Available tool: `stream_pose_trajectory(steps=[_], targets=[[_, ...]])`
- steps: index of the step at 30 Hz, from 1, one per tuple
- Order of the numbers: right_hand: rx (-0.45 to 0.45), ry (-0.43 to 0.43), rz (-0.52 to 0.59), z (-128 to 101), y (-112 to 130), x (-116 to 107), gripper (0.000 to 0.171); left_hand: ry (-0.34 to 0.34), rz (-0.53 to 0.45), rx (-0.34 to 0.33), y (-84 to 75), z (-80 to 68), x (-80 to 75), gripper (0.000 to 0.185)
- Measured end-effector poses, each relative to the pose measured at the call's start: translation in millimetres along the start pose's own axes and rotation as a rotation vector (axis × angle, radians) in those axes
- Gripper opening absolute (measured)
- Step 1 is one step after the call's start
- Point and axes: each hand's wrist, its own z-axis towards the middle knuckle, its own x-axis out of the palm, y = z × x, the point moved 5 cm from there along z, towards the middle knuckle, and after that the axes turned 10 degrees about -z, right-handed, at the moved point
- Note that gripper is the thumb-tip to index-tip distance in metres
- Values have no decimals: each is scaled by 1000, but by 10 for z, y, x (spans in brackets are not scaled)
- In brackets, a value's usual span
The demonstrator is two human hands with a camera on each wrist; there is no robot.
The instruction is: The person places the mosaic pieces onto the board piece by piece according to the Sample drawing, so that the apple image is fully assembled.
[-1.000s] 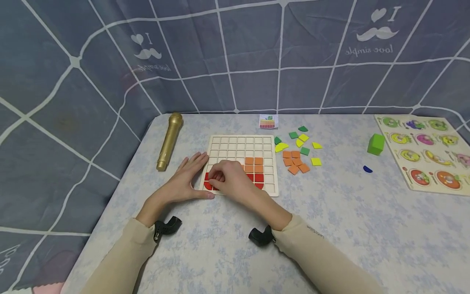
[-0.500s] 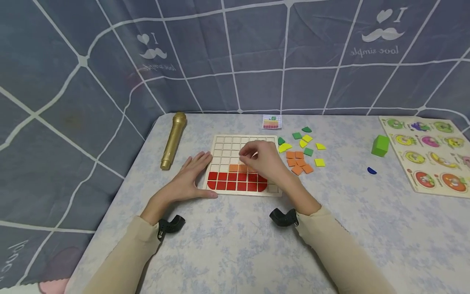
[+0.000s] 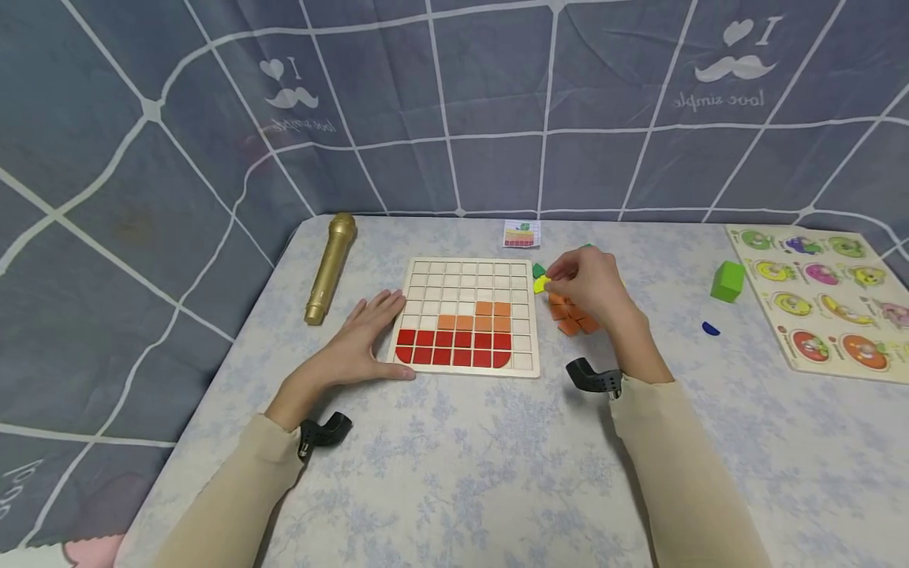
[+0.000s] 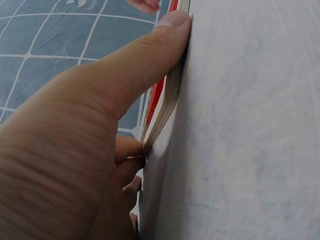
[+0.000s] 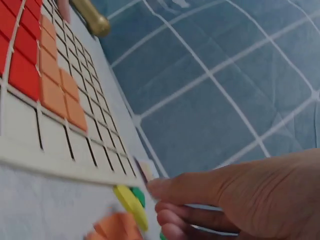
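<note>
The grid board [image 3: 443, 281] lies in front of me, two rows of red tiles [image 3: 443, 339] along its near side and several orange tiles [image 3: 482, 323] above them. My left hand [image 3: 358, 347] steadies its near left corner: the thumb lies along the near edge, the spread fingers by the left edge. To the board's right, my right hand [image 3: 595, 285] hovers over loose pieces, its fingers bent and nothing visible between them. Its fingertips are close to a yellow piece [image 3: 541, 285] and a green piece [image 3: 538, 270]. Loose orange tiles [image 3: 568, 316] show beneath it; other pieces are hidden.
A small picture card [image 3: 521, 233] lies beyond the board. A gold microphone [image 3: 331, 268] is on the left. Far right are a green block [image 3: 727, 282], a blue half-round piece [image 3: 710, 328] and a fruit puzzle board [image 3: 824, 300]. A grid-patterned curtain [image 3: 490, 95] hangs behind the table.
My right hand has gone from the board's lower left, across the orange tiles, to the loose pieces on the right. The left hand has stayed at the board's corner.
</note>
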Motion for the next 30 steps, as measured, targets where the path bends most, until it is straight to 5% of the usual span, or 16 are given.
stream_pose_trajectory(steps=[8, 17, 30], targets=[[112, 82, -38, 21, -220, 36, 27, -3, -8, -5, 5, -11, -9, 127], [80, 118, -98, 33, -259, 78, 22, 2, -12, -2, -9, -12, -16, 127], [31, 103, 62, 38, -181, 8, 18, -6, -18, 9, -32, -18, -26, 126]])
